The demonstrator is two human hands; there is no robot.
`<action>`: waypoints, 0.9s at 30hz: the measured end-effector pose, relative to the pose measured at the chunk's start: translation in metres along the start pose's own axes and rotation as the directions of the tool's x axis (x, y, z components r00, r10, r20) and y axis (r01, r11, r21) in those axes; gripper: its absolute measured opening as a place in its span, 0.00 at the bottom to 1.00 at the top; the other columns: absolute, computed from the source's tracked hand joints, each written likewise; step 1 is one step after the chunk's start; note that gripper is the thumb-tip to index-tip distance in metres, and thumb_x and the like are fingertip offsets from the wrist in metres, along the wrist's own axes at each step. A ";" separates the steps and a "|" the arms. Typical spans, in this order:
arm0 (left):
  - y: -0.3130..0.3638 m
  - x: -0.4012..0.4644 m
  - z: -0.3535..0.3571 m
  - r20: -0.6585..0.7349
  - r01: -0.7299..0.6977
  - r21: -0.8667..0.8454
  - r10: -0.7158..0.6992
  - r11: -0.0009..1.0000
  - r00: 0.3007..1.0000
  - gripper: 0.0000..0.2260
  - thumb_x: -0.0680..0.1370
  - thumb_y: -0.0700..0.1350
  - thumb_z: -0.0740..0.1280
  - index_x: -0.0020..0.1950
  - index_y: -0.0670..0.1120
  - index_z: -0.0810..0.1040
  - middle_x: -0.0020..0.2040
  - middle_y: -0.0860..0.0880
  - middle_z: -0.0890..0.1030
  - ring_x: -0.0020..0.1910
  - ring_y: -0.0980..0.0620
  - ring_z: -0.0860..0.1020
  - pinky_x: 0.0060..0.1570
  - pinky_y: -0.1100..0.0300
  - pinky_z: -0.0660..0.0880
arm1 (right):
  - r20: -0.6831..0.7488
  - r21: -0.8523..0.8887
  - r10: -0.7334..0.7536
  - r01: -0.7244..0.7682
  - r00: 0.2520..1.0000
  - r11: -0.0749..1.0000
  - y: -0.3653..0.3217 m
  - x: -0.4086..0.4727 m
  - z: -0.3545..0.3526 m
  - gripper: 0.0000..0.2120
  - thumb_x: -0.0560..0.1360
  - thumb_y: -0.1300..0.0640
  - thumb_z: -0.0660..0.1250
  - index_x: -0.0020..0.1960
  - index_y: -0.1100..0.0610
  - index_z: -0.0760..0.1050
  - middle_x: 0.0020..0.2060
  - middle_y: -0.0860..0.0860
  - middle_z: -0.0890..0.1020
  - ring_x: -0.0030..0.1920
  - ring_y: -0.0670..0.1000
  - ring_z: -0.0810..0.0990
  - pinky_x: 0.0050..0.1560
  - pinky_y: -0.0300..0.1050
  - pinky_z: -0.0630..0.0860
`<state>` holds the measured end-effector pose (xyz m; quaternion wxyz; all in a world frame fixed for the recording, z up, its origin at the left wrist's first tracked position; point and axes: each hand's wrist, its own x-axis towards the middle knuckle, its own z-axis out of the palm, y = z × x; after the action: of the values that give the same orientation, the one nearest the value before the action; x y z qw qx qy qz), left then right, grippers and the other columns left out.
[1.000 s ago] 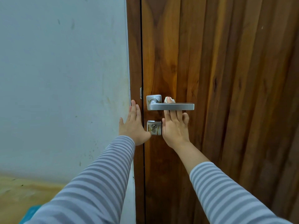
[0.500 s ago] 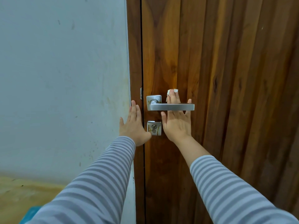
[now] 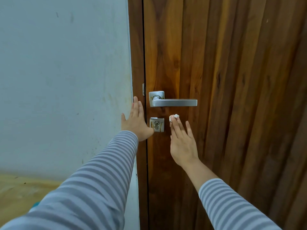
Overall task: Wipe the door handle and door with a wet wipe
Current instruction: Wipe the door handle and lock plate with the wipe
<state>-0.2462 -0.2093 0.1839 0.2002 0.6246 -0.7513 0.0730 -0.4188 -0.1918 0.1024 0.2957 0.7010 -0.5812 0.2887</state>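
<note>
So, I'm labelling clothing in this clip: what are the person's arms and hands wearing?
Both arms wear long sleeves with narrow grey and pale bluish-white horizontal stripes. The left sleeve reaches the wrist; the right sleeve stops partway up the forearm. The left hand and right hand are bare, with no rings or watch visible.

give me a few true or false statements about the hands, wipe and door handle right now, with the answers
1. The right hand presses the white wipe against the door below the door handle. True.
2. The left hand grips the door handle. False: it rests flat on the door frame, beside the keyhole plate.
3. The door handle lies level. True.
4. The wipe is draped over the door handle. False: it is under the right hand's fingertips, below the lever.
5. The keyhole plate sits above the door handle. False: it sits below it.
</note>
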 end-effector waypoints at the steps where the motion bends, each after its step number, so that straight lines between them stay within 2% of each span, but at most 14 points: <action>1: 0.000 0.000 0.001 0.005 0.005 -0.001 -0.005 1.000 1.000 0.47 0.76 0.60 0.63 0.78 0.44 0.32 0.76 0.49 0.26 0.79 0.50 0.38 0.76 0.41 0.45 | 0.012 0.034 0.008 -0.009 1.000 0.999 -0.001 -0.004 0.001 0.33 0.76 0.64 0.59 0.76 0.59 0.48 0.77 0.53 0.51 0.77 0.51 0.48 0.75 0.52 0.43; 4: 0.001 0.000 0.003 0.005 0.011 -0.006 -0.011 1.000 1.000 0.48 0.76 0.61 0.63 0.78 0.44 0.31 0.75 0.49 0.25 0.78 0.50 0.37 0.76 0.41 0.44 | -0.029 0.093 -0.010 0.013 1.000 0.996 -0.003 0.003 -0.006 0.35 0.75 0.66 0.56 0.77 0.59 0.44 0.78 0.53 0.48 0.77 0.50 0.44 0.76 0.53 0.40; 9: 0.002 0.002 0.004 -0.010 0.007 -0.031 -0.008 1.000 1.000 0.47 0.76 0.62 0.61 0.78 0.44 0.31 0.75 0.50 0.25 0.78 0.51 0.36 0.75 0.40 0.43 | -0.070 0.098 -0.022 0.028 0.997 0.995 -0.009 0.041 -0.021 0.30 0.76 0.62 0.60 0.75 0.63 0.54 0.77 0.56 0.53 0.77 0.53 0.48 0.74 0.56 0.39; 13: 0.001 0.002 0.005 -0.014 0.001 -0.027 -0.001 1.000 1.000 0.46 0.76 0.62 0.60 0.78 0.44 0.31 0.75 0.50 0.25 0.78 0.52 0.36 0.75 0.41 0.43 | -0.088 0.121 -0.033 0.043 0.996 0.992 -0.013 0.057 -0.019 0.29 0.80 0.54 0.52 0.77 0.59 0.46 0.78 0.54 0.49 0.77 0.53 0.48 0.74 0.56 0.41; 16: 0.001 0.002 0.006 -0.019 -0.001 -0.023 0.001 1.000 1.000 0.45 0.77 0.61 0.59 0.78 0.45 0.31 0.75 0.50 0.25 0.78 0.51 0.36 0.76 0.41 0.43 | -0.112 0.075 -0.053 0.061 0.992 0.995 -0.013 0.070 -0.022 0.29 0.80 0.51 0.47 0.77 0.55 0.42 0.78 0.52 0.48 0.77 0.52 0.47 0.73 0.57 0.44; 21: -0.001 0.003 0.005 -0.029 -0.007 -0.009 0.007 1.000 1.000 0.45 0.77 0.61 0.59 0.78 0.45 0.31 0.75 0.49 0.25 0.78 0.51 0.37 0.75 0.40 0.43 | -0.142 0.013 -0.074 0.077 0.987 0.997 -0.013 0.081 -0.026 0.28 0.80 0.50 0.50 0.77 0.54 0.47 0.77 0.51 0.52 0.77 0.51 0.49 0.75 0.59 0.44; 27: -0.003 0.001 0.004 -0.033 -0.011 -0.007 0.010 1.000 0.999 0.44 0.77 0.60 0.59 0.78 0.45 0.32 0.76 0.50 0.26 0.78 0.51 0.38 0.75 0.40 0.43 | -0.089 0.016 -0.053 0.054 0.995 0.998 -0.012 0.071 -0.024 0.27 0.80 0.48 0.47 0.77 0.53 0.47 0.78 0.50 0.50 0.77 0.51 0.48 0.74 0.54 0.42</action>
<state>-0.2441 -0.2122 0.1806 0.2144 0.6187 -0.7514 0.0818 -0.3970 -0.2176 0.1699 0.3225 0.7054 -0.5458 0.3170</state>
